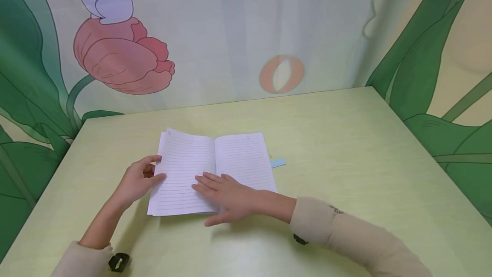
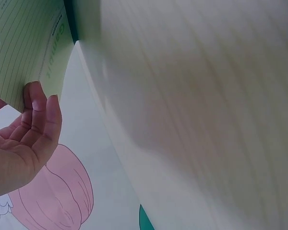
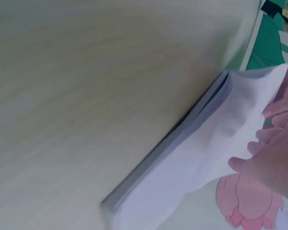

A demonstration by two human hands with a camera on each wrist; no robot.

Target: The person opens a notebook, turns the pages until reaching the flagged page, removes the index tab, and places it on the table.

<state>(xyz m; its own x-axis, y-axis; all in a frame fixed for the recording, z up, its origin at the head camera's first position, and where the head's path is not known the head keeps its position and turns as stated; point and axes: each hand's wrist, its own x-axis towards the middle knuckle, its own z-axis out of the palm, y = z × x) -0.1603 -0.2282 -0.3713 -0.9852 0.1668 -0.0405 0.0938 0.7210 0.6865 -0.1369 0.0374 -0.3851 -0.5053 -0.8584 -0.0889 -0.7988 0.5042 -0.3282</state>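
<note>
An open lined notebook [image 1: 184,153] lies on the table, its ruled pages facing up. At its left edge my left hand [image 1: 132,183] pinches the notebook, thumb on top of the page. The left wrist view has the fingers of that left hand [image 2: 31,139] on the underside, against a lined, printed surface of the notebook [image 2: 43,52]. My right hand [image 1: 232,198] lies across the lower middle of the spread near the fold, fingers straight and slightly spread. From low down, the right wrist view catches this right hand [image 3: 276,153] over the notebook's pages [image 3: 216,148].
A light blue strip [image 1: 278,163] sticks out past the notebook's right edge. Behind the pale yellow-green table [image 1: 346,140] hangs a printed curtain [image 1: 207,46] with flowers and leaves. Black wrist devices [image 1: 119,262] sit by both sleeves.
</note>
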